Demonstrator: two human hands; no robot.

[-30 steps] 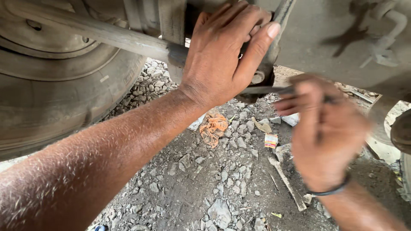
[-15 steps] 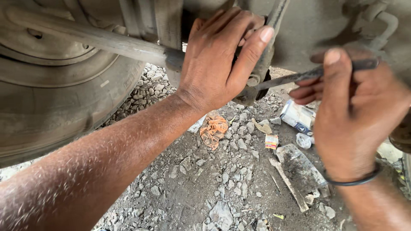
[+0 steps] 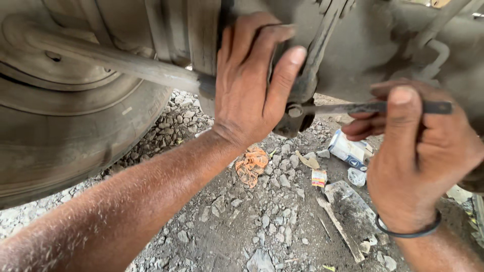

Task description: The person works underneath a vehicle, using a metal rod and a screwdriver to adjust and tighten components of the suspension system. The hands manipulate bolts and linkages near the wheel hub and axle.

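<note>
My left hand (image 3: pixel 254 80) reaches up under a vehicle and is wrapped around a grimy metal part (image 3: pixel 312 60) of the underside. My right hand (image 3: pixel 418 156) grips a dark flat wrench (image 3: pixel 353 107) near its free end, thumb pressed along the handle. The wrench lies level, and its head sits on a bolt (image 3: pixel 295 111) at the bottom of the grimy part, just below my left fingers. A dark band circles my right wrist.
A large worn tyre (image 3: pixel 75 136) fills the left side, with a metal rod (image 3: pixel 131 65) crossing in front of it. Below lies gravel ground (image 3: pixel 242 221) with an orange rag (image 3: pixel 252 163), a crumpled white carton (image 3: pixel 350 151), small wrappers and a flat wooden scrap (image 3: pixel 348 211).
My right hand has come up from a blurred swing and now holds the wrench level on the bolt. The left hand keeps its hold on the metal part. The view has moved closer.
</note>
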